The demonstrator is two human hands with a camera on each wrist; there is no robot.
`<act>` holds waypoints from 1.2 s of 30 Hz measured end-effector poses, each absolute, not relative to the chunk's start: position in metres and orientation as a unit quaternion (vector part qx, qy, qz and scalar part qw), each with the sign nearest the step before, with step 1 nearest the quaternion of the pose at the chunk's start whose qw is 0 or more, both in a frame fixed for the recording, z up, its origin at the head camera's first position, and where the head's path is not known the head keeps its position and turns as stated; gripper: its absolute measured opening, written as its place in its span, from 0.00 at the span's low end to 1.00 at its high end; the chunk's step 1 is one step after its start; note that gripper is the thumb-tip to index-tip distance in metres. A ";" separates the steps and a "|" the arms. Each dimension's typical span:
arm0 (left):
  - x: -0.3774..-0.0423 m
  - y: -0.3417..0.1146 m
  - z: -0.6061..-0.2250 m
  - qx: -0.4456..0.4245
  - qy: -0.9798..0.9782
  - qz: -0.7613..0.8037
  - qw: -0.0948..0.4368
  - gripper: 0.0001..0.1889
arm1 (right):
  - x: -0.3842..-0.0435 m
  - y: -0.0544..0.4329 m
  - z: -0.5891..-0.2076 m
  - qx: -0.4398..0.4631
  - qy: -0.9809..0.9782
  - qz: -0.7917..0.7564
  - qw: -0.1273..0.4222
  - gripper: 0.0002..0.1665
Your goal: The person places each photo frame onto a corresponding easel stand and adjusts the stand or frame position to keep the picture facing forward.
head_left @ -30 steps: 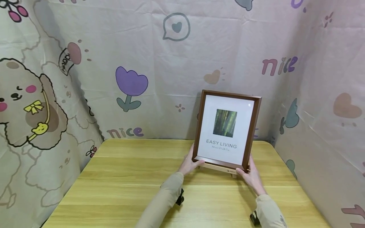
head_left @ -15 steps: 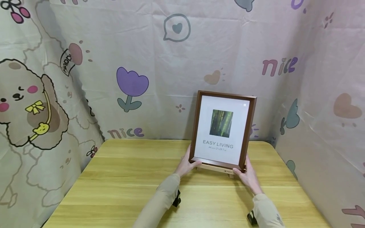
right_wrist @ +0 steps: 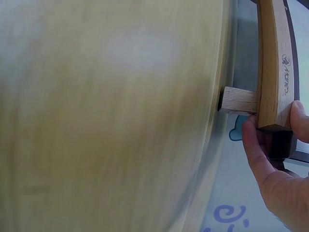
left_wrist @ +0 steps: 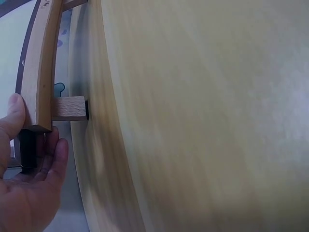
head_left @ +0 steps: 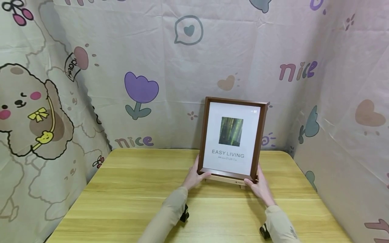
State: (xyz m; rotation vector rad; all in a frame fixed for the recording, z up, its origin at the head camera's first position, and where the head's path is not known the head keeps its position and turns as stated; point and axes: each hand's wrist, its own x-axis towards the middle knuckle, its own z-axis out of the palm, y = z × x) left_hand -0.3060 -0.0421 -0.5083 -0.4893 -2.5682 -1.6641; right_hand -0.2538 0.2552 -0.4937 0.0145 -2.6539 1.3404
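Observation:
A brown picture frame [head_left: 231, 135] with a bamboo print and "EASY LIVING" text leans back on a small wooden easel [head_left: 226, 179]. My left hand [head_left: 194, 176] grips the frame's lower left corner, thumb in front and fingers behind. At the lower right corner my right hand [head_left: 259, 189] holds it the same way. In the left wrist view, the left thumb [left_wrist: 15, 113] presses by the end of the easel's ledge [left_wrist: 38, 72], and a short easel foot [left_wrist: 70, 108] points toward the tabletop. The right wrist view shows the right fingers [right_wrist: 256, 150] curled under the ledge's other end.
The wood-grain table [head_left: 136, 189] reaches back to a printed fabric backdrop [head_left: 182, 67] hanging close behind the frame. More printed fabric hangs along the left and right sides. A black wrist camera [head_left: 184, 213] sits at the left cuff, another wrist camera [head_left: 264, 231] at the right.
Both hands have shifted left across the table together, carrying the picture frame and easel with them. The grip on the lower corners looks the same.

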 end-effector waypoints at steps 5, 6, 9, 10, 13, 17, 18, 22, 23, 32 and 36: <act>-0.306 -0.045 -0.508 -0.155 -0.829 -0.536 0.022 0.54 | -0.255 0.251 -0.493 0.010 -0.890 0.448 0.085 0.58; -0.305 -0.046 -0.508 -0.154 -0.830 -0.535 0.023 0.54 | -0.255 0.251 -0.493 0.011 -0.890 0.448 0.086 0.58; -0.304 -0.048 -0.507 -0.155 -0.831 -0.533 0.027 0.53 | -0.256 0.249 -0.494 0.012 -0.890 0.448 0.085 0.58; -0.303 -0.049 -0.507 -0.155 -0.831 -0.533 0.028 0.53 | -0.256 0.248 -0.494 0.012 -0.889 0.450 0.085 0.58; -0.302 -0.052 -0.507 -0.154 -0.833 -0.531 0.031 0.53 | -0.257 0.246 -0.494 0.013 -0.889 0.451 0.084 0.58; -0.302 -0.055 -0.507 -0.146 -0.836 -0.527 0.030 0.54 | -0.258 0.243 -0.494 0.014 -0.889 0.449 0.083 0.59; -0.301 -0.055 -0.507 -0.142 -0.838 -0.527 0.028 0.54 | -0.258 0.243 -0.494 0.014 -0.890 0.449 0.081 0.59; -0.301 -0.058 -0.508 -0.134 -0.841 -0.524 0.024 0.55 | -0.258 0.240 -0.495 0.014 -0.890 0.449 0.079 0.59; -0.301 -0.058 -0.508 -0.134 -0.841 -0.524 0.024 0.54 | -0.258 0.240 -0.495 0.015 -0.890 0.448 0.079 0.59; -0.298 -0.064 -0.509 -0.133 -0.838 -0.528 0.033 0.54 | -0.260 0.234 -0.496 0.017 -0.888 0.453 0.078 0.59; -0.297 -0.066 -0.510 -0.132 -0.837 -0.529 0.038 0.55 | -0.261 0.231 -0.495 0.015 -0.888 0.454 0.074 0.59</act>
